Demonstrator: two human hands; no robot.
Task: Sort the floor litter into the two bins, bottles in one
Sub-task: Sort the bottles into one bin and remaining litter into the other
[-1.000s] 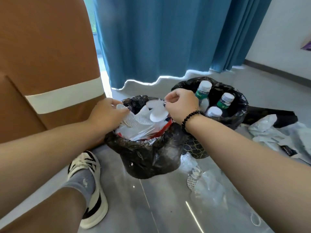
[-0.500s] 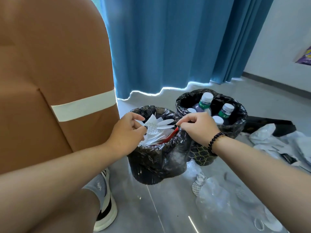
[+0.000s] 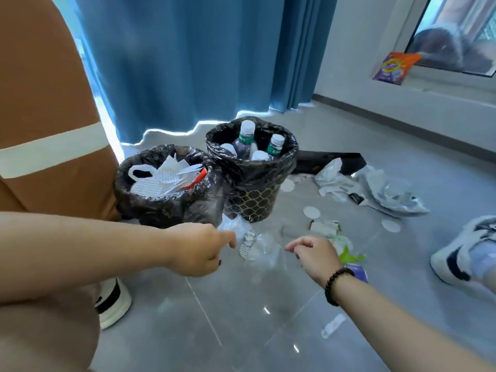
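Head view: both hands were up at the paper bin's rim before; now they hang low over the floor [image 3: 241,331], apart, holding nothing. The left hand [image 3: 198,248] is curled with one finger out. The right hand [image 3: 314,253] has loosely bent fingers. Between them lies a crinkly clear wrapper [image 3: 264,249]. The paper bin [image 3: 166,194] is full of white scraps. Just beside it, the bottle bin [image 3: 252,170] holds four capped bottles [image 3: 245,139]. Round white discs [image 3: 311,212] lie near.
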